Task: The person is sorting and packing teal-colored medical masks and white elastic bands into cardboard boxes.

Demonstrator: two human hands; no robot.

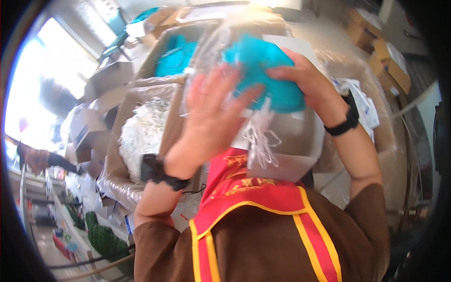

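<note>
My right hand (307, 77) grips a teal bundle (277, 89), its thumb on the near side. The bundle looks like stacked soft pieces; their kind is blurred. White looped cords (260, 138) hang from its lower edge. My left hand (211, 113) is beside the bundle's left side, fingers spread and smeared by motion, apparently holding nothing. Clear crinkled plastic (213, 47) shows just beyond the left fingers. Beneath the bundle stands an open pale carton (284, 167), close to my red apron (253, 202).
At the left, a plastic-lined box (174, 122) holds tangled white cords (143, 127). Behind it, another lined box contains teal pieces (176, 56). A lined box with white packets (359, 103) stands at the right. Brown cartons (387, 61) are at the far right.
</note>
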